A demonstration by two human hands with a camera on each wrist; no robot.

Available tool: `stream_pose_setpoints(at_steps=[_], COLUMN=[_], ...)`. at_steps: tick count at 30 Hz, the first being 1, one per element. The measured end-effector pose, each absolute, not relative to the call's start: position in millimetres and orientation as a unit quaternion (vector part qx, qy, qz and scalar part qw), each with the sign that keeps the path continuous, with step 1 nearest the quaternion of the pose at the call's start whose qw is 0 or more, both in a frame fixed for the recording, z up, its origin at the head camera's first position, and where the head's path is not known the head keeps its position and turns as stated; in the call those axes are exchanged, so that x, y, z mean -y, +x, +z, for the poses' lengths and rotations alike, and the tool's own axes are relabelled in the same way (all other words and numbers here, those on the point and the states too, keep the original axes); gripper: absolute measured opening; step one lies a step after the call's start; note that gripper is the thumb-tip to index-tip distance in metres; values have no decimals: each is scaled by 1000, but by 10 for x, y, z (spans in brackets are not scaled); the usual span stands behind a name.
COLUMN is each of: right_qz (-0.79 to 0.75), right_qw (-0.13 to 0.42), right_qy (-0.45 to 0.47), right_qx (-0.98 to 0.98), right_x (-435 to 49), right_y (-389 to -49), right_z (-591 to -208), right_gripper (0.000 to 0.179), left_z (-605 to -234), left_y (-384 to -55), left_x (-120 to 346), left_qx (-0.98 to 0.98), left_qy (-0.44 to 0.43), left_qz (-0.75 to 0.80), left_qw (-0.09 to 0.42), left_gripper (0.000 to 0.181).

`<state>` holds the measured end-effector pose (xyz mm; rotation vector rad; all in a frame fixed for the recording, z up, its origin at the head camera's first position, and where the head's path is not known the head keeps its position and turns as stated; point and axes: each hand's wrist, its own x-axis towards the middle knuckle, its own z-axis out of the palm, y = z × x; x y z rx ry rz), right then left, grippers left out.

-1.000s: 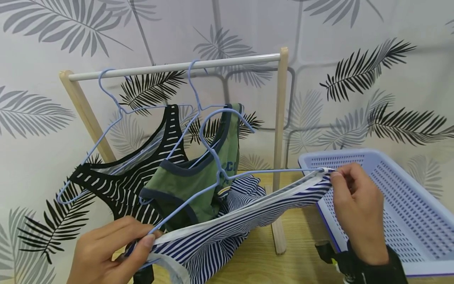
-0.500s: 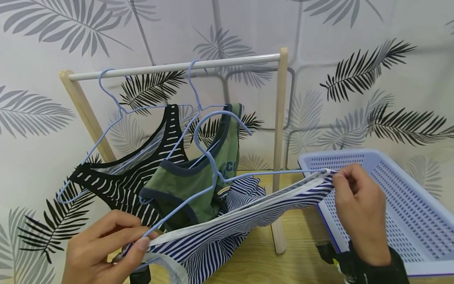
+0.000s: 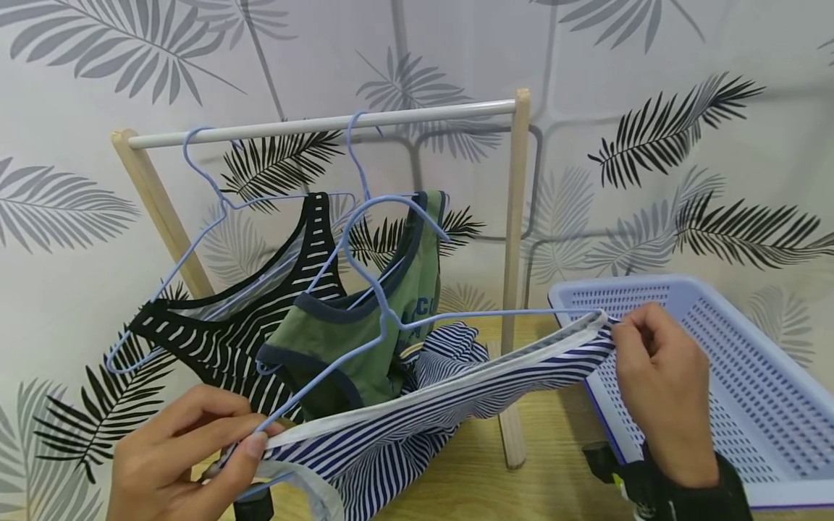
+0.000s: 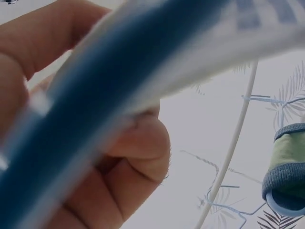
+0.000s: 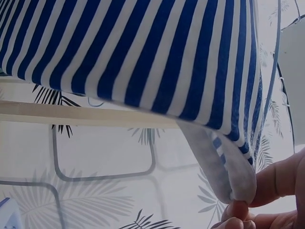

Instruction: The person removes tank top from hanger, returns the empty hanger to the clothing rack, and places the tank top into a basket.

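- The left hand (image 3: 159, 452) has its thumb and fingers clamped on one arm of a thin blue hanger (image 3: 384, 316) and the cloth beside it
- The right hand (image 3: 664, 387) has its thumb and finger pinched together on the other end of the blue-and-white striped tank top (image 3: 449, 398)
- The striped tank top is between the two pinches, its white edge almost straight and the rest sagging under them
- The job now looks like making the cloth sit well on the hanger, so the left pinch should be firm while the right one works the cloth gently over the tip
- That tip goes out of sight just beside the right pinch, so I can't tell how far in it is
- A hard tug could stretch the cloth or bend the thin arm
- The cloth looks soft and wrinkly, and the hanger looks smooth, with a round hook poking up between the hands
- Past the left hand, a green tank top (image 3: 345, 340) with dark trim and a black striped top (image 3: 241, 333) hang from a round white rail (image 3: 313, 126)
- Behind the right hand is a hard, holey basket (image 3: 749, 347)
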<state>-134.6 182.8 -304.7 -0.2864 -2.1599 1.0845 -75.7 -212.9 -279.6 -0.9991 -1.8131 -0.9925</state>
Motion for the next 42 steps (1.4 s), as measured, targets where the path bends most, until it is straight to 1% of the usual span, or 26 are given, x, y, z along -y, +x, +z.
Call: stream_pose_setpoints(at_steps=[5, 12, 17, 24, 27, 31, 34, 39, 42], right_qz=[408, 384, 366, 338, 335, 331, 327, 321, 319], right_qw=[339, 315, 327, 326, 329, 338, 339, 325, 313], right_qy=[-112, -72, -49, 25, 47, 57, 68, 106, 123], right_qx=[840, 865, 870, 883, 882, 879, 879, 883, 886], right_x=[-1836, -1819, -1803, -1789, -1766, -1744, -1740, -1730, -1712], right_y=[-1345, -1342, -1344, -1357, -1368, -1380, -1394, -1425, -1436], right_z=[-3048, -3065, -3090, -3138, -3147, -3148, -3154, -3162, -3162], right_gripper=[18, 18, 17, 11, 10, 12, 10, 6, 4], left_z=[-2803, -2844, -2842, -2748, -2775, -2810, -2819, -2813, -2806], left_y=[-757, -818, -834, -835, -830, -830, -846, -871, -886], left_x=[2132, 2116, 2086, 1975, 1961, 1949, 1932, 1864, 1819], left_qx=[724, 629, 622, 664, 702, 749, 762, 772, 778], left_qy=[-387, -448, -451, -429, -390, -341, -329, -323, -321], left_qz=[-395, -499, -513, -480, -455, -418, -408, -402, -394], left_qw=[413, 393, 382, 380, 384, 384, 381, 371, 370], left_gripper=[5, 4, 5, 13, 22, 21, 18, 30, 29])
